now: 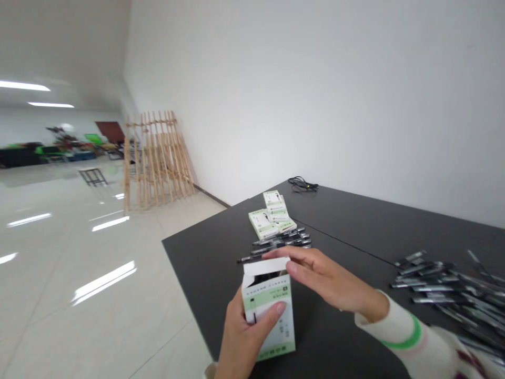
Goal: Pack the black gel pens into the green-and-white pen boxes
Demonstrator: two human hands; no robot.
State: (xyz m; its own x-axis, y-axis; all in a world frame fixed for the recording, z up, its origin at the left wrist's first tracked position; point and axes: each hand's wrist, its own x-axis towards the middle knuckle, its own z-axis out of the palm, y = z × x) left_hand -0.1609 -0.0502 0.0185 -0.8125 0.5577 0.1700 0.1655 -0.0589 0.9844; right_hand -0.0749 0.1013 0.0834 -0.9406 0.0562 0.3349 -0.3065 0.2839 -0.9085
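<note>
My left hand (246, 337) is wrapped round a white and green pen box (272, 316), thumb across its front. The box is tilted, and its top flap (266, 266) is raised. Dark contents show only dimly inside the opening. My right hand (321, 273) reaches over from the right with fingers stretched out behind the flap. Its thumb touches the flap's right corner, with a gap between thumb and fingers. Just beyond the box lie several black pens (282, 242) in a loose row. A larger heap of pens (453, 295) spreads over the table at the right.
Several similar white and green boxes (263, 223) lie on the black table (197, 252) behind the pens. A coiled black cable (303, 184) rests near the white wall. Bamboo poles (155, 158) lean there at the left, and a small stool (92, 176) stands on the glossy floor.
</note>
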